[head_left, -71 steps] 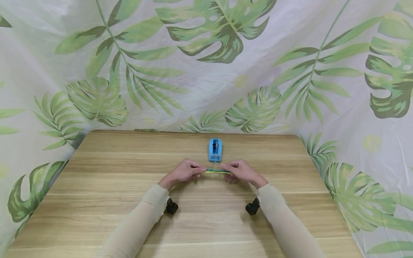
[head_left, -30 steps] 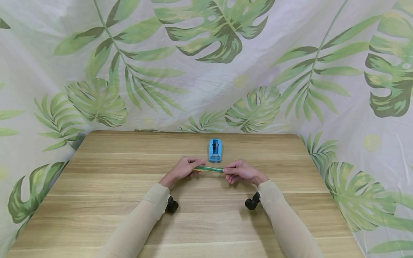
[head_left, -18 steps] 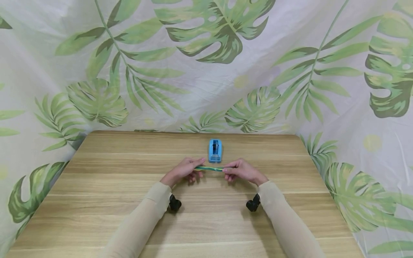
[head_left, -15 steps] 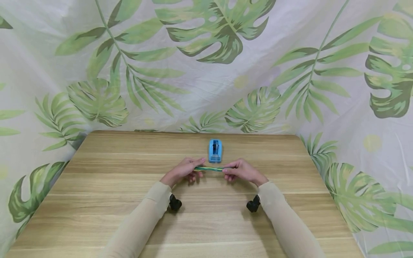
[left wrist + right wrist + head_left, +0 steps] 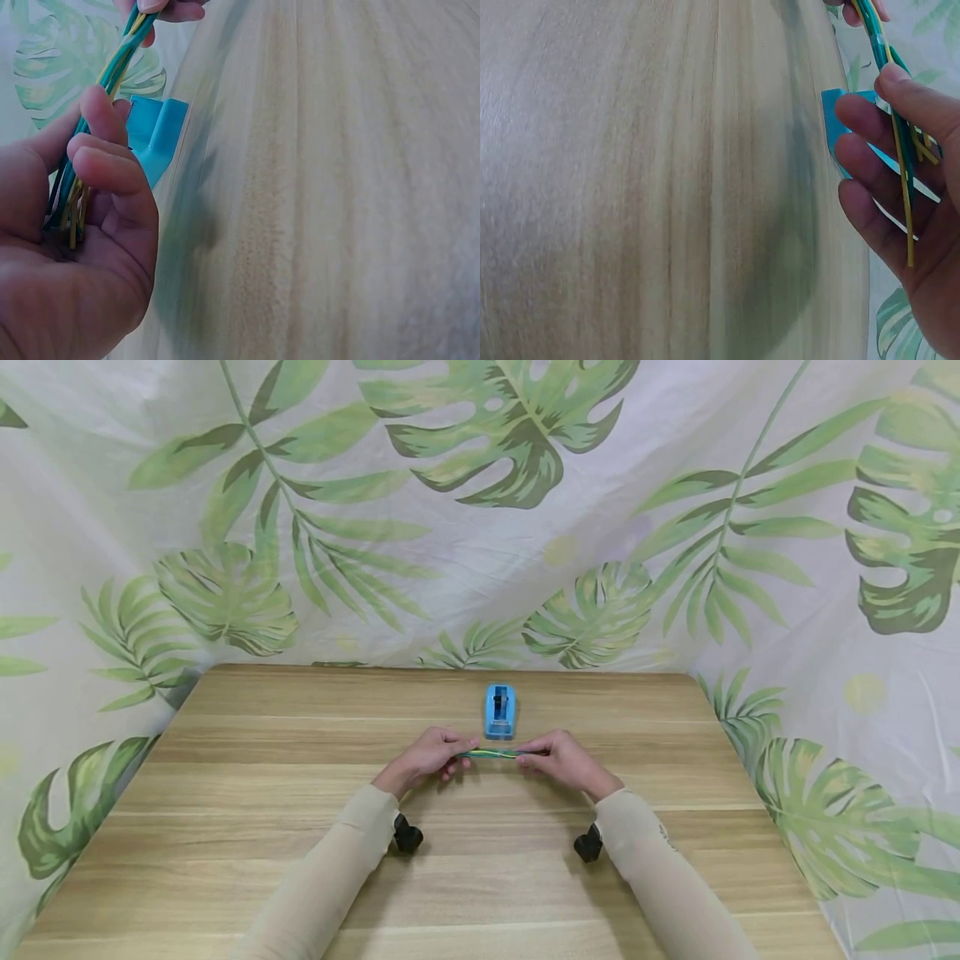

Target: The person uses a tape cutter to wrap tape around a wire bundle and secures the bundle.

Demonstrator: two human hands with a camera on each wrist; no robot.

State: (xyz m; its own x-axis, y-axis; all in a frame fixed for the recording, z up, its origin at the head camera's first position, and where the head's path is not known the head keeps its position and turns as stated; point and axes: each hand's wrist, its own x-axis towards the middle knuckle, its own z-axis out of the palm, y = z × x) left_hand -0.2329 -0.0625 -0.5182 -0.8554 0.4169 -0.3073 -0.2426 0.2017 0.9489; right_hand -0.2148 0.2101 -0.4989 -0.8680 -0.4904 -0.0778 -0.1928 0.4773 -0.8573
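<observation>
A bundle of thin green and yellow wires (image 5: 495,753) stretches level between the two hands, just in front of a blue tape dispenser (image 5: 500,712). The left hand (image 5: 433,753) holds one end between thumb and fingers; in the left wrist view the cut ends of the wires (image 5: 73,217) lie inside its palm. At the other end, the right hand (image 5: 557,758) pinches the bundle with thumb and forefinger. Loose yellow and green ends (image 5: 907,195) fan out along that palm in the right wrist view, the other fingers lightly bent. A glossy patch, like clear tape, shows mid-bundle.
The hands are over a wood-grain table (image 5: 300,827), the dispenser standing near its back edge. A leaf-print cloth (image 5: 480,527) hangs behind and at both sides. Each sleeved wrist carries a small black camera (image 5: 407,835).
Earlier a strip of clear tape ran from the dispenser towards the bundle; now none spans that gap. Most recently, the right hand has shifted its grip slightly and the bundle has turned a little.
</observation>
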